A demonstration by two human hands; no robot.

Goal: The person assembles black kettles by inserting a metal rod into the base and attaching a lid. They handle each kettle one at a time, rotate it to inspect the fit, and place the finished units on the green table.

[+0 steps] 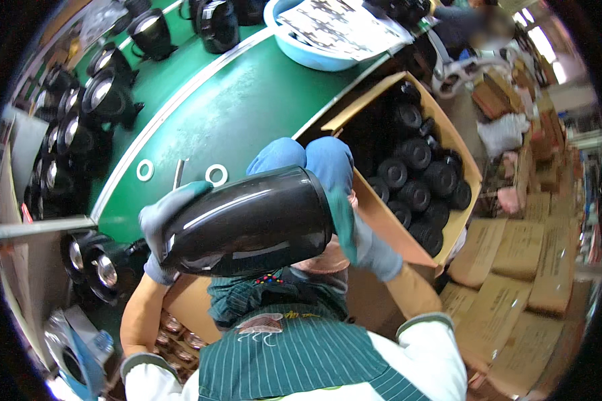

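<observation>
Across my lap lies a large glossy black vessel body point(247, 220), shaped like a thermos jug and tilted slightly with its right end higher. My left hand point(162, 224), in a grey-blue glove, wraps around its left end. At the wide, rimmed right end, my right hand point(368, 244) presses with gloved fingers, the green fingertips against the rim. The inside of the vessel is hidden. Just beyond it on the green table point(201, 120) lie two white rings point(145, 170) and a thin strip point(179, 174) between them.
An open carton point(465, 227) to my right holds several round black parts point(418, 154). A light-blue basin point(318, 61) with a patterned sheet stands at the table's far edge. Black jugs point(107, 97) crowd the left. Stacked cardboard boxes point(495, 307) fill the right.
</observation>
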